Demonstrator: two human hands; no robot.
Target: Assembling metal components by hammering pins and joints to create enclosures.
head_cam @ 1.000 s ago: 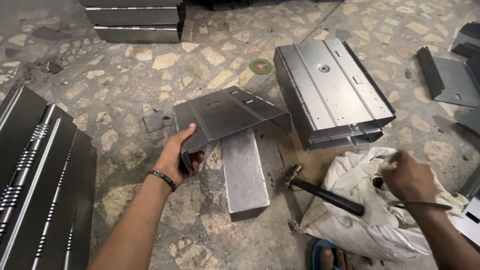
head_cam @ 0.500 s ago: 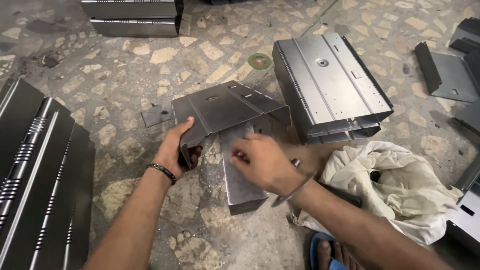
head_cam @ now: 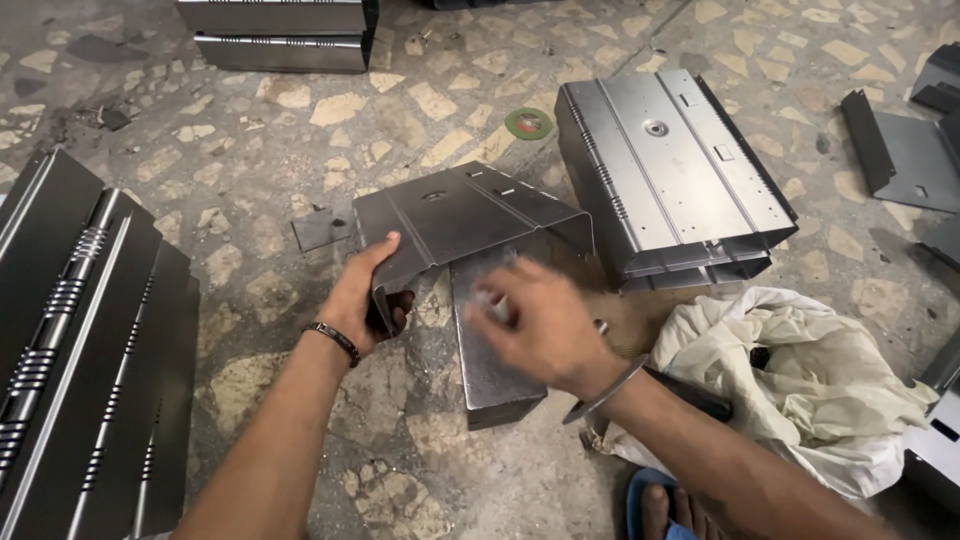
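The left hand [head_cam: 365, 300] has its grip closed on the near corner of a bent sheet-metal bracket [head_cam: 465, 215], which sits propped on a steel block [head_cam: 490, 340] on the stone-chip floor [head_cam: 250, 150]. The right hand [head_cam: 535, 320] hovers over the block, blurred, fingers loosely spread and holding nothing I can make out. Beside it lies a crumpled white cloth [head_cam: 800, 380]; beyond that, a ribbed metal panel [head_cam: 670, 170] and a green disc [head_cam: 528, 123].

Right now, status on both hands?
Left hand grips bent metal panel edge. Right hand open, blurred, over steel block. Nothing between them.
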